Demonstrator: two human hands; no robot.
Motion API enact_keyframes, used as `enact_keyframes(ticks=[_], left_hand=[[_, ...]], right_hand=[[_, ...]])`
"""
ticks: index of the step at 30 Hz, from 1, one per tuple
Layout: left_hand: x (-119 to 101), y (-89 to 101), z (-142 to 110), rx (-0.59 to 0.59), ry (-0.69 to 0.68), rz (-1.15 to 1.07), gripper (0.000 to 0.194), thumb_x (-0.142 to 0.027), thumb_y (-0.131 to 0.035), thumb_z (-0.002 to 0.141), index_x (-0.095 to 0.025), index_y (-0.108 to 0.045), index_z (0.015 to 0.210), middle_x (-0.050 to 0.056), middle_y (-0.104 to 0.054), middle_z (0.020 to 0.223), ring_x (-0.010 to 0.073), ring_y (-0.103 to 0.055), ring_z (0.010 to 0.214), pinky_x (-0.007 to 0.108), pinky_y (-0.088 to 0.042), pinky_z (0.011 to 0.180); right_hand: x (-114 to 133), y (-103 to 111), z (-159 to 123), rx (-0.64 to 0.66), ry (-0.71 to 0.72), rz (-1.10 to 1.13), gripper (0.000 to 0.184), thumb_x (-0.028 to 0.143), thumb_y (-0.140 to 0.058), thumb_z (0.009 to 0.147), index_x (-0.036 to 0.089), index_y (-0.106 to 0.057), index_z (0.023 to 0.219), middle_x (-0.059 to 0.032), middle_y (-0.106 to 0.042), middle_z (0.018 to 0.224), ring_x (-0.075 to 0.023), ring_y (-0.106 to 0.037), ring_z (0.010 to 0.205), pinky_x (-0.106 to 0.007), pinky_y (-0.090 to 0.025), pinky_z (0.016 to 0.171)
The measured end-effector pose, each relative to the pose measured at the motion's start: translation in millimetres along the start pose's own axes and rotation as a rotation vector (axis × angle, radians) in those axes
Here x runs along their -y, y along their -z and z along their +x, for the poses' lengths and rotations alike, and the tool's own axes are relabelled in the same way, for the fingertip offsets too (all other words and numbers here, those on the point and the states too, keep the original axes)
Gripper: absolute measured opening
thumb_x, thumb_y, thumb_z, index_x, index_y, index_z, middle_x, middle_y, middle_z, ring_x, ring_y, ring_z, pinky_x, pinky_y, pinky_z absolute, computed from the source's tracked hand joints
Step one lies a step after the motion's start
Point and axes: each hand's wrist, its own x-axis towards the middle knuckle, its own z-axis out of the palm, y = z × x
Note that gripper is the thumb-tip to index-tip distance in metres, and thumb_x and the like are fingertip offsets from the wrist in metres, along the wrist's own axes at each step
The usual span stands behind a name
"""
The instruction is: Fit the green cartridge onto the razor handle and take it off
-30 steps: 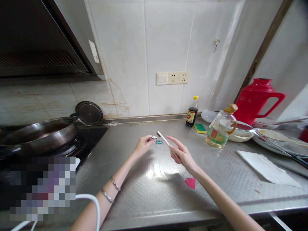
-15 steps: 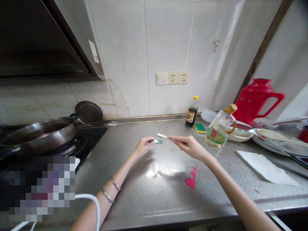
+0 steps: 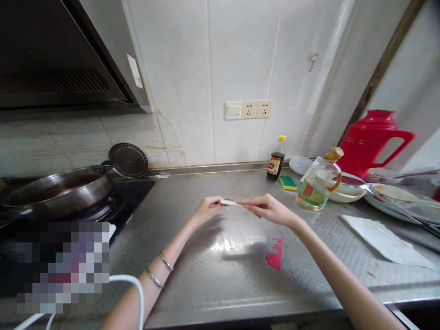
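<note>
My left hand [image 3: 205,210] hovers over the steel counter [image 3: 240,275], fingers pinched on a small silvery piece that is mostly hidden. My right hand [image 3: 270,209] is closed on a thin white stick [image 3: 229,203], held level and pointing left. The stick's tip meets the fingertips of my left hand. A small teal item seen on the counter earlier is hidden behind the stick and the fingers.
A dark pan [image 3: 58,190] sits on the stove at left. At back right stand a sauce bottle [image 3: 276,161], a sponge [image 3: 288,183], an oil bottle [image 3: 318,185], bowls and plates [image 3: 395,197] and a red thermos [image 3: 369,140]. A white paper [image 3: 385,240] lies right; a red scrap [image 3: 275,257] lies below my hands.
My right hand has turned the white stick from tilted up to level and brought its tip to my left fingers. The left hand has barely moved.
</note>
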Motion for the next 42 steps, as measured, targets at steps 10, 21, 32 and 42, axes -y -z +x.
enact_keyframes(ticks=[10,21,32,42], left_hand=[[-5,-0.8,-1,0.02,-0.001,0.004,0.021,-0.023,-0.057,0.078,-0.012,-0.066,0.094,0.008,-0.066,0.091,0.018,-0.058,0.086,0.028,-0.042,0.08],[-3,-2.3,0,0.001,0.006,-0.002,0.019,-0.023,-0.058,0.076,-0.013,-0.066,0.09,0.006,-0.066,0.089,0.0176,-0.058,0.087,0.028,-0.042,0.081],[-11,-5.6,0,-0.023,0.02,-0.022,0.023,-0.032,-0.061,0.076,-0.012,-0.065,0.087,0.006,-0.067,0.086,0.0169,-0.059,0.081,0.029,-0.044,0.079],[-19,-6.6,-1,-0.034,0.099,-0.143,0.027,-0.036,-0.065,0.072,-0.013,-0.058,0.084,0.008,-0.067,0.083,0.0174,-0.064,0.077,0.029,-0.048,0.073]], right_hand=[[5,5,6,-0.043,0.027,-0.069,0.036,0.035,-0.051,0.081,0.02,-0.066,0.11,0.0002,-0.061,0.061,-0.0071,-0.034,0.047,-0.019,-0.026,0.044],[1,6,0,-0.067,-0.011,0.03,0.037,0.037,-0.051,0.081,0.02,-0.065,0.11,0.0002,-0.06,0.058,-0.0084,-0.04,0.047,-0.021,-0.031,0.046],[-9,-2,-3,-0.162,-0.058,0.079,0.042,0.04,-0.047,0.083,0.018,-0.061,0.116,0.0026,-0.044,0.051,-0.0083,-0.033,0.049,-0.021,-0.027,0.046],[-16,-7,4,-0.302,-0.087,0.041,0.047,0.042,-0.047,0.083,0.017,-0.057,0.121,0.0027,-0.043,0.053,-0.0094,-0.035,0.05,-0.021,-0.028,0.047]])
